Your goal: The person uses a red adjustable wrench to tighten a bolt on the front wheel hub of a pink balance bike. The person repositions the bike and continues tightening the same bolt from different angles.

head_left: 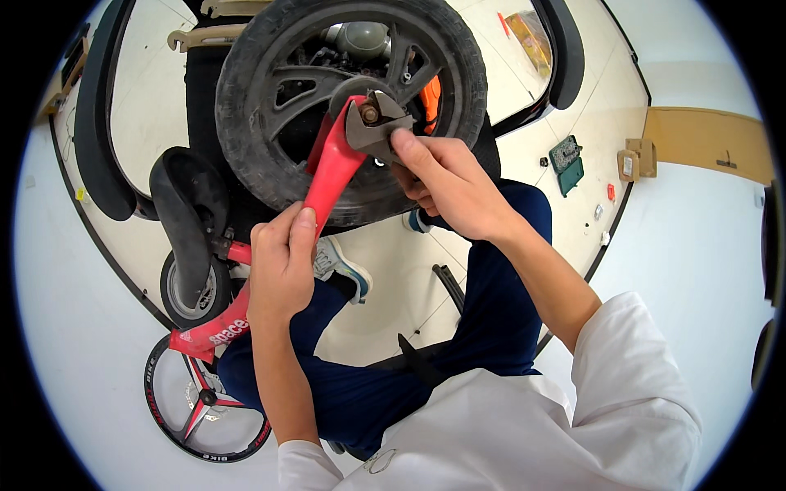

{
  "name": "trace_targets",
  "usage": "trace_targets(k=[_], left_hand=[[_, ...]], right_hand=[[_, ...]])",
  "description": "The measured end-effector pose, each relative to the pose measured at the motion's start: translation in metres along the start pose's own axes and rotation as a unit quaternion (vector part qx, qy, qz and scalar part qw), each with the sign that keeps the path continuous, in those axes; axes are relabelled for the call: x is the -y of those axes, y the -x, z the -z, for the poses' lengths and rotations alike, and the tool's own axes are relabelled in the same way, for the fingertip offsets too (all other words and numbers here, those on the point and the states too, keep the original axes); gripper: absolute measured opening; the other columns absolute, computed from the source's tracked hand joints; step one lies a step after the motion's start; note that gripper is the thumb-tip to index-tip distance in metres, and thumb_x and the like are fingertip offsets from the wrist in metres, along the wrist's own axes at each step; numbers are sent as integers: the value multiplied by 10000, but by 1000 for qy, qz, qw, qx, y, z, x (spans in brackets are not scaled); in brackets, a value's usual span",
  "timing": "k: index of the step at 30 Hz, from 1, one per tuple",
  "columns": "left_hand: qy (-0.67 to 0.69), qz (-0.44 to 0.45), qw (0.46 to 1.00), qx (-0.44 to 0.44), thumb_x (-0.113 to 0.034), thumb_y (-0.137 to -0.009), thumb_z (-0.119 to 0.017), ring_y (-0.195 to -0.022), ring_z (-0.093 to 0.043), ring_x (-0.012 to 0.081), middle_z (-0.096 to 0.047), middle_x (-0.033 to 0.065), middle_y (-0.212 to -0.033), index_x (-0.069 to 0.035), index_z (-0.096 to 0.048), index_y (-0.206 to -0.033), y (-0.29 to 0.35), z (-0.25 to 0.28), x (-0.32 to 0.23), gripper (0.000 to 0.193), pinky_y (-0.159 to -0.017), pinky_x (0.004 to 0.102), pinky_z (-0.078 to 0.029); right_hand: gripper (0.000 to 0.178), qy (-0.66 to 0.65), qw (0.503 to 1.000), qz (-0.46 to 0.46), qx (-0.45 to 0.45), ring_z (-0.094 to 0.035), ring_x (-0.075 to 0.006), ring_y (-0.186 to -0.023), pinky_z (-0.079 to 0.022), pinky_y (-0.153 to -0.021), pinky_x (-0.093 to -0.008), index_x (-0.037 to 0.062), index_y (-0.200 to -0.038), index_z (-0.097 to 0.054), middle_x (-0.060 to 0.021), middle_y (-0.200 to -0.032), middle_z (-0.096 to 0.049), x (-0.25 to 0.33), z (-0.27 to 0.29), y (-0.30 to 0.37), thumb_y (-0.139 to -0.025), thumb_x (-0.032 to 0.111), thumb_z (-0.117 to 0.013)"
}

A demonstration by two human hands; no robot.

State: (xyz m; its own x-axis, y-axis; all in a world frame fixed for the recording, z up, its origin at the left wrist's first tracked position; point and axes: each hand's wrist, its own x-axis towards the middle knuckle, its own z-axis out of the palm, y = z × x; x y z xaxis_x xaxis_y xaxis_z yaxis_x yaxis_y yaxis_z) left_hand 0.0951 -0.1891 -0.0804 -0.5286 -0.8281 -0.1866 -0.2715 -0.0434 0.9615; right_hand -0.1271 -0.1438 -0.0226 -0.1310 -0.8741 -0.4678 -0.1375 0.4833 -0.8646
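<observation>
My left hand (282,258) is wrapped around a red bike frame (337,170), gripping one of its tubes below the wheel. In my right hand (454,176) is a grey adjustable wrench (385,141), thumb laid along its head. Its jaws sit around a rusty axle nut (370,113) at the flattened end of the red tube. Behind this joint a spoked wheel with a black tyre (239,114) rests on a black chair seat. The wrench handle is mostly hidden under my right fingers.
Chair armrests (106,123) flank the wheel. An orange-and-black object (431,102) shows through its spokes. A curved black saddle (184,221) and small wheel (196,295) are at left, a three-spoke wheel (207,398) below. Right on the floor lie a green case (569,173) and cardboard boxes (644,157).
</observation>
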Motion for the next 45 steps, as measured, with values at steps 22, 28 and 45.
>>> trace_targets(k=[22, 28, 45], left_hand=[[-24, 4, 1000, 1, -335, -1033, -394, -440, -421, 112, -419, 26, -508, -7, -477, -682, -2, 0, -2, 488, -466, 283, -362], [5, 12, 1000, -3, -201, -1013, -450, -444, -433, 141, -436, 75, -500, 56, -532, -742, -2, 1, 0, 383, -463, 331, -328], [1, 21, 1000, -7, -209, -1011, -441, -440, -434, 141, -434, 70, -494, 50, -532, -738, -2, 1, -1, 387, -469, 331, -328]], right_hand=[[567, 46, 999, 22, -19, -427, -132, -588, -400, -563, -314, -4, -735, -550, -24, -615, -474, 2, 1, -5, -1058, 450, -443], [562, 78, 997, 21, -2, -424, -121, -585, -400, -558, -306, 1, -727, -550, -18, -616, -469, 8, 6, -8, -1060, 440, -441], [513, 287, 942, 52, 169, -475, -110, -653, -428, -615, -266, 0, -793, -589, -11, -666, -486, 49, 61, -40, -1027, 452, -525]])
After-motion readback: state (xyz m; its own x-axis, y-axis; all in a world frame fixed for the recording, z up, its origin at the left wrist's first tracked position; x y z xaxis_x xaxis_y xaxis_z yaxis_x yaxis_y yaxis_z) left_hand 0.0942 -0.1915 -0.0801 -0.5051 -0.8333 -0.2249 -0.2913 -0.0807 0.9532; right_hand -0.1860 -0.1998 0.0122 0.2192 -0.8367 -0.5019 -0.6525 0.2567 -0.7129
